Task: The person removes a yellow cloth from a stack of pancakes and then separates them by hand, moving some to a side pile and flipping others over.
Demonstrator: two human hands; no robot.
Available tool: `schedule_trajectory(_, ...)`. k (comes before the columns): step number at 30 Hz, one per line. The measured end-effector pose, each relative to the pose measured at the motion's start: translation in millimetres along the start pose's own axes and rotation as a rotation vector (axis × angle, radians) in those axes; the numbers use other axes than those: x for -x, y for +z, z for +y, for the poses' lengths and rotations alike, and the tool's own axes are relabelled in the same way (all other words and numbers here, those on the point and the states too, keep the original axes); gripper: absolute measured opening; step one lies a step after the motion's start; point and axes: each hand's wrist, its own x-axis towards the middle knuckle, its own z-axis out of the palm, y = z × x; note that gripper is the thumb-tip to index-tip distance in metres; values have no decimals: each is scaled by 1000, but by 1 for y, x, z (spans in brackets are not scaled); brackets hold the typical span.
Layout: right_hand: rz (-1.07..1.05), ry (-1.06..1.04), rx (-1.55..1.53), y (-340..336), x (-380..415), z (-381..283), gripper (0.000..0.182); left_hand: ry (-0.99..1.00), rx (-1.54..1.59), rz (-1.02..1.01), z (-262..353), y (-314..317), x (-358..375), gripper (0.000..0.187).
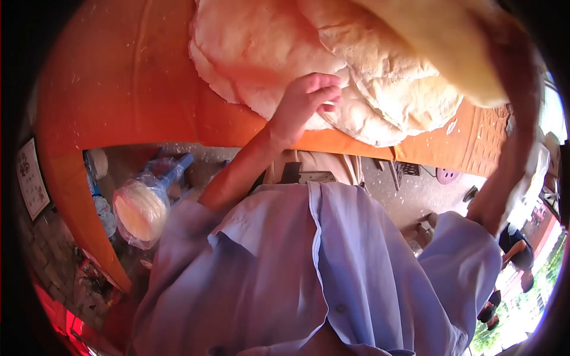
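Large pale sheets that look like thin flatbread (255,53) lie overlapping on a table with an orange cover (119,77). My left hand (306,107) is over the near edge of these sheets, its fingers loosely curled and apart, with nothing visible between them. At the upper right, a yellowish sheet (439,35) is raised and blurred above the others. My right hand (504,35) is at its right edge, smeared by motion, and appears to grip it; its fingers are not distinct.
Below the table on the left, a plastic-wrapped pale bundle (139,213) rests by a blue frame (172,172). A framed picture (34,178) is at the far left. Two people (519,255) appear at the lower right. A pink round object (448,175) is on the floor.
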Motion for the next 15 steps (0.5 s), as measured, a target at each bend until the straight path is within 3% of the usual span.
schedule_trajectory(2,119,-23,41,-34,-2,4,24,27,7,81,-2,-13,-10,30)
schedule_trajectory(5,106,-55,66,-49,9,-22,25,73,14,160,5,-18,-25,31)
schedule_trajectory(8,-91,-39,31,6,9,-47,26,93,117,190,8,-13,-45,30)
schedule_trajectory(10,-238,-176,-108,76,21,-50,27,65,234,147,8,-11,-52,26)
schedule_trajectory(11,-275,-169,-118,108,28,-53,18,50,291,122,8,-11,-57,24)
schedule_trajectory(12,-439,-55,-218,121,35,-57,18,43,326,82,7,-14,-61,16)
schedule_trajectory(13,-332,-257,-176,123,41,-54,17,59,328,98,6,-15,-64,15)
schedule_trajectory(15,-224,-176,-261,120,42,-49,28,81,332,139,2,-13,-68,12)
